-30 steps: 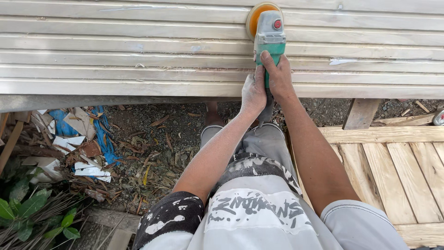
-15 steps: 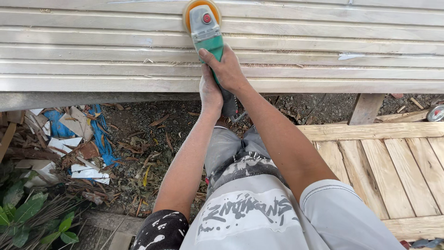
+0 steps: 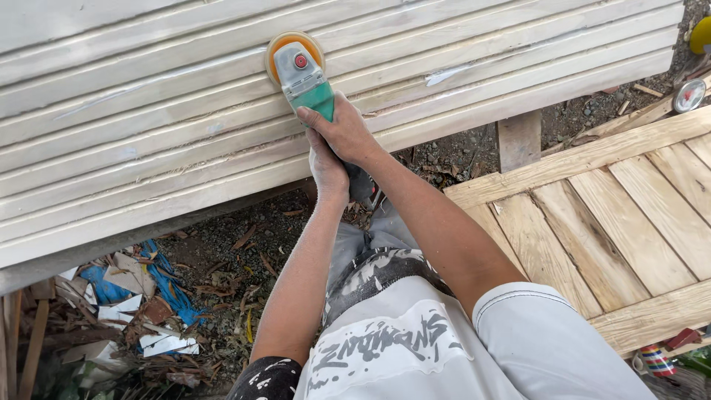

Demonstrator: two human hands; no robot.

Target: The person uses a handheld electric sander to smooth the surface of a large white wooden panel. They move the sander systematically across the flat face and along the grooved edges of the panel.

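A green and grey angle grinder (image 3: 304, 74) with an orange sanding disc lies flat against a pale ribbed wooden panel (image 3: 148, 126). My right hand (image 3: 344, 133) grips the grinder's green body from above. My left hand (image 3: 327, 169) clasps the rear of the tool just below the right hand, partly hidden under it. Both forearms are dusty and reach forward from my grey shorts and printed shirt.
A slatted wooden pallet (image 3: 615, 215) lies on the ground at the right, with a support post (image 3: 518, 137) under the panel. Torn paper and blue scraps (image 3: 133, 296) litter the dirt at the lower left. A round metal object (image 3: 689, 95) sits at the far right.
The grinder and both hands have slid to the left along the panel, and the view has tilted so the panel now slants.
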